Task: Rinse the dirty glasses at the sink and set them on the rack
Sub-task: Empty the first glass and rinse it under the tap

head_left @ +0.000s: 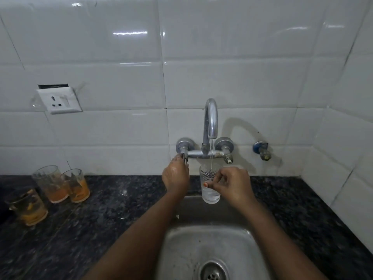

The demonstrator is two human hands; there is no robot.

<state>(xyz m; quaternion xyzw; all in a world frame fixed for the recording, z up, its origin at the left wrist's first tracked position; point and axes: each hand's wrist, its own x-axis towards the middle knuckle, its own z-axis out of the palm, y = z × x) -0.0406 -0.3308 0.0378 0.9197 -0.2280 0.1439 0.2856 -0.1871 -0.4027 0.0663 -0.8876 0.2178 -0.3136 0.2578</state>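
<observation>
While a thin stream of water falls from the tap spout into the glass, I judge the rinsing step to be in hand. My right hand pinches the glass near its rim, thumb and fingers curled round it, and holds it upright under the spout, above the back edge of the sink; water has collected in its lower part. My left hand is up at the left tap handle, fingers bent round it, so I read it as grasping the handle, though how tightly I cannot tell. Three dirty glasses, with orange dregs in them, stand on the dark counter well to the left, apart from the sink. No rack shows in this view. Next, I think, the glass wants swirling and tipping out over the basin, then carrying to the rack, wherever it stands; wet fingers could let it slip.
</observation>
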